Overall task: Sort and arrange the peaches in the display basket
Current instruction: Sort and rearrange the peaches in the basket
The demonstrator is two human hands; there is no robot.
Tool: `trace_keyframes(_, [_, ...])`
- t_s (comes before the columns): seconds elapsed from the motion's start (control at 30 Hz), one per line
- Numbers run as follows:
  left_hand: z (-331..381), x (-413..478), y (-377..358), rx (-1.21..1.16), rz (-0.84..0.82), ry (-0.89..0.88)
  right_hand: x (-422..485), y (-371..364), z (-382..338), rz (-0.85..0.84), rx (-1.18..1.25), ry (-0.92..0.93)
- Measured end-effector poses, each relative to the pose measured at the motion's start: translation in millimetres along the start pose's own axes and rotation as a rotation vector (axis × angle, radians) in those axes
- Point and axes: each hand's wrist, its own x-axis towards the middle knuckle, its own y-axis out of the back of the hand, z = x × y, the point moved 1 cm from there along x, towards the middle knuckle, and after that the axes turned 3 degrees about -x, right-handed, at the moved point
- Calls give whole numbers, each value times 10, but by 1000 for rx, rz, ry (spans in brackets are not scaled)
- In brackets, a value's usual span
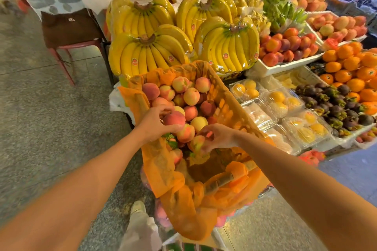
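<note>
The left grip (pixel 154 122) is curled round a red peach (pixel 174 118) atop the pile, likely for inspection. The right grip (pixel 218 135) pinches a paler peach (pixel 196 143) at the pile's near edge. Other peaches (pixel 191 96) fill the basket's (pixel 226 108) far half, leaving near space for sorted fruit.

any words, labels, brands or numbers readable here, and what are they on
Nothing here reads clearly.
red oval stickers on the bananas: too small to read
round logo on the brown bag: blurred
red tag by the oranges: blurred
dark sticker on one of them: too small
</note>
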Motion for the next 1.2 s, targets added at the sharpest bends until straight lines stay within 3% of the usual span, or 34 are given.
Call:
trace_keyframes(0.17, [-43, 11, 10, 105, 64, -60, 179, -245, 193, -116, -127, -6])
trace_keyframes(0.33, [-74, 39, 52, 200, 173, -156, 315, -364, 346, -284, -31, -70])
trace_keyframes(0.9, [-154, 51, 34, 165, 134, -107, 599, -779, 336, -561, -299, -23])
trace_keyframes(1.0, [-184, 79, 35, 182, 118, -113, 478, -520, 252, -499, -79, -92])
trace_keyframes(1.13, [-163, 89, 16, 186, 110, -133, 298, -36, -23, -121, 525, -50])
trace_keyframes(1.2, [-112, 80, -27, 207, 120, -198, 273, 80, -168, -80, 813, 0])
